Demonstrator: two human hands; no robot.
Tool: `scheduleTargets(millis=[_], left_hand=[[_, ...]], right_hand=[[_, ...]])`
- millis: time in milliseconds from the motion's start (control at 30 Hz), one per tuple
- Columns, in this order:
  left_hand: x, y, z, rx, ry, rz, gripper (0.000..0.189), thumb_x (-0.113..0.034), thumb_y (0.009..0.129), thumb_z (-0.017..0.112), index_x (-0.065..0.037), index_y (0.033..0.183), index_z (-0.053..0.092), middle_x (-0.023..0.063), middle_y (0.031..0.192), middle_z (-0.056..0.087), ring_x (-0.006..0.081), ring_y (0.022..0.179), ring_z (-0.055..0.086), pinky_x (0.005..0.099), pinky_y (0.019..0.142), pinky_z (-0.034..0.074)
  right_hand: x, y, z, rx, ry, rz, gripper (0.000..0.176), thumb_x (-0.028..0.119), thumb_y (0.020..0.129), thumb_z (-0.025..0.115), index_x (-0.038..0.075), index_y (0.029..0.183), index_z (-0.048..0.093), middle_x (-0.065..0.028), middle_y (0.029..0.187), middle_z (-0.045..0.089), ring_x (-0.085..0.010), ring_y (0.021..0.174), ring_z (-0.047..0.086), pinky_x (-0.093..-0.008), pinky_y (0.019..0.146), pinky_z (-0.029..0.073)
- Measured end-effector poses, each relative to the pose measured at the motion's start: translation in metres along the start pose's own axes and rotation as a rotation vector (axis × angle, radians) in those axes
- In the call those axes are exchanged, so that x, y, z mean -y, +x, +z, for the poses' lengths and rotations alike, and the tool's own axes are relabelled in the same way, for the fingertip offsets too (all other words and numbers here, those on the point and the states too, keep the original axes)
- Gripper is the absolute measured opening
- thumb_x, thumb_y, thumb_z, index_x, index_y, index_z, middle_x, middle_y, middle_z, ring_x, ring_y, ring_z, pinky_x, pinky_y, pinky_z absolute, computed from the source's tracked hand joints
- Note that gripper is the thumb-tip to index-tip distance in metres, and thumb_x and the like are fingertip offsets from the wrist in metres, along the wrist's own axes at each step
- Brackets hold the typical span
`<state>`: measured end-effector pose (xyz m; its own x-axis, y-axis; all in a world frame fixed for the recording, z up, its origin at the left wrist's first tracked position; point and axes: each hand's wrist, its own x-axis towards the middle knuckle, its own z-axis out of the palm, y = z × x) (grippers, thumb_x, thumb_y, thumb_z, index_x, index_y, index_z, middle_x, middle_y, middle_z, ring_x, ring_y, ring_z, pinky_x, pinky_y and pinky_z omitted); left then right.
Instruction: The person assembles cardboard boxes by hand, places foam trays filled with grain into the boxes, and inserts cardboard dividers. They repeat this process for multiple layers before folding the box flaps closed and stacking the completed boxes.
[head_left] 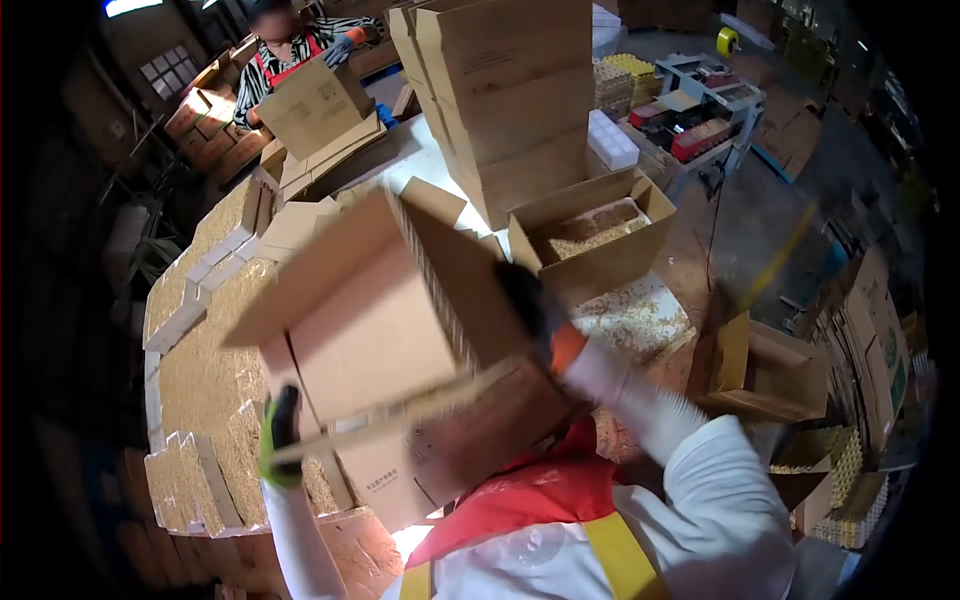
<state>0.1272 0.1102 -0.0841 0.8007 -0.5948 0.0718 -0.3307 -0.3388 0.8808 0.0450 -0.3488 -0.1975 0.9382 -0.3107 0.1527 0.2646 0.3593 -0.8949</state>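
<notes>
An open cardboard box (375, 345) is tilted in front of my chest, its inside facing up. My left hand (282, 435), in a black and green glove, grips a flap at its lower left edge. Against the box's right side is my right hand (530, 305), in a dark glove with an orange cuff, blurred by motion and partly hidden behind the cardboard. Just beyond it, another open box (590, 240) stands on the white table (640, 320), with a white block and loose shavings inside.
White-edged trays of tan shavings (205, 375) lie at left. A tall stack of boxes (515, 110) rises at the back. Another person (300, 55) holds a cardboard box (315, 108) across the table. At right are an open carton (770, 370) and a taping machine (700, 110).
</notes>
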Motion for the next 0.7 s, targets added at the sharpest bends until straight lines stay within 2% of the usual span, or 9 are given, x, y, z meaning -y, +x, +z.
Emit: scheduleTargets(millis=[33, 100, 167, 233, 367, 433, 567, 600, 700], left_hand=[[-0.017, 0.048, 0.022, -0.131, -0.769, -0.204, 0.049, -0.027, 0.100, 0.048, 0.000, 0.140, 0.042, 0.0121, 0.143, 0.047, 0.0213, 0.133, 0.044, 0.0352, 0.116, 0.028], [-0.008, 0.140, 0.074, -0.265, -0.662, -0.060, 0.054, -0.030, 0.100, 0.049, 0.001, 0.142, 0.038, 0.0140, 0.149, 0.039, 0.0219, 0.138, 0.037, 0.0348, 0.117, 0.024], [-0.050, 0.198, 0.140, -0.109, -0.898, 0.050, 0.047, -0.019, 0.101, 0.045, 0.002, 0.142, 0.038, 0.0154, 0.150, 0.037, 0.0219, 0.138, 0.036, 0.0355, 0.118, 0.022], [-0.041, 0.224, 0.203, -0.069, -0.977, 0.188, 0.048, -0.027, 0.103, 0.043, 0.001, 0.142, 0.041, 0.0147, 0.138, 0.050, 0.0214, 0.128, 0.048, 0.0363, 0.111, 0.035], [-0.113, 0.182, 0.284, -0.138, 0.009, 0.416, 0.036, -0.009, 0.094, 0.059, 0.004, 0.127, 0.054, 0.0128, 0.115, 0.062, 0.0227, 0.105, 0.061, 0.0313, 0.088, 0.049], [-0.093, 0.181, 0.285, 0.027, 0.339, 0.510, 0.042, -0.007, 0.092, 0.056, -0.002, 0.133, 0.051, 0.0160, 0.122, 0.062, 0.0290, 0.114, 0.058, 0.0369, 0.094, 0.047], [-0.083, 0.212, 0.293, 0.156, 0.339, 0.356, 0.038, -0.012, 0.091, 0.057, -0.004, 0.127, 0.055, 0.0144, 0.122, 0.062, 0.0320, 0.110, 0.058, 0.0377, 0.091, 0.046], [-0.094, 0.209, 0.295, 0.164, 0.342, 0.347, 0.036, -0.012, 0.090, 0.057, -0.004, 0.125, 0.056, 0.0143, 0.120, 0.062, 0.0319, 0.110, 0.059, 0.0378, 0.090, 0.046], [-0.112, 0.211, 0.294, 0.149, 0.472, 0.422, 0.030, -0.008, 0.088, 0.060, -0.002, 0.117, 0.057, 0.0154, 0.109, 0.063, 0.0329, 0.103, 0.060, 0.0377, 0.083, 0.048]], right_hand=[[0.032, 0.047, -0.027, -0.008, 0.119, -0.024, 0.039, 0.012, 0.098, 0.044, 0.001, 0.134, 0.051, -0.0145, 0.136, 0.053, -0.0210, 0.124, 0.052, -0.0311, 0.109, 0.037], [0.113, 0.113, -0.078, -0.097, -0.021, -0.092, 0.039, 0.013, 0.098, 0.045, 0.002, 0.134, 0.052, -0.0140, 0.134, 0.054, -0.0220, 0.122, 0.053, -0.0319, 0.106, 0.039], [0.189, 0.142, -0.132, -0.186, -0.303, -0.137, 0.038, 0.015, 0.098, 0.046, 0.003, 0.133, 0.052, -0.0135, 0.132, 0.056, -0.0229, 0.120, 0.054, -0.0326, 0.104, 0.040], [0.225, 0.121, -0.188, -0.177, -0.652, -0.075, 0.038, 0.016, 0.097, 0.047, 0.004, 0.133, 0.053, -0.0129, 0.130, 0.057, -0.0239, 0.117, 0.055, -0.0333, 0.101, 0.042], [0.230, 0.040, -0.259, -0.056, -1.059, 0.081, 0.038, 0.018, 0.097, 0.048, 0.005, 0.132, 0.054, -0.0119, 0.126, 0.060, -0.0258, 0.113, 0.058, -0.0348, 0.095, 0.045], [0.222, 0.025, -0.284, -0.093, -1.133, 0.084, 0.037, 0.019, 0.097, 0.049, 0.006, 0.132, 0.054, -0.0114, 0.124, 0.061, -0.0268, 0.111, 0.059, -0.0355, 0.092, 0.047], [0.226, 0.035, -0.319, -0.271, -1.141, -0.119, 0.037, 0.022, 0.097, 0.051, 0.008, 0.131, 0.055, -0.0104, 0.120, 0.064, -0.0287, 0.106, 0.062, -0.0369, 0.087, 0.050], [0.240, 0.045, -0.319, -0.350, -0.845, 0.095, 0.037, 0.022, 0.097, 0.052, 0.010, 0.131, 0.055, -0.0070, 0.118, 0.065, -0.0290, 0.103, 0.062, -0.0382, 0.081, 0.052], [0.112, 0.055, -0.504, -0.026, -1.241, 0.038, 0.045, 0.029, 0.100, 0.049, 0.013, 0.141, 0.047, -0.0071, 0.138, 0.052, -0.0181, 0.121, 0.051, -0.0307, 0.098, 0.044]])
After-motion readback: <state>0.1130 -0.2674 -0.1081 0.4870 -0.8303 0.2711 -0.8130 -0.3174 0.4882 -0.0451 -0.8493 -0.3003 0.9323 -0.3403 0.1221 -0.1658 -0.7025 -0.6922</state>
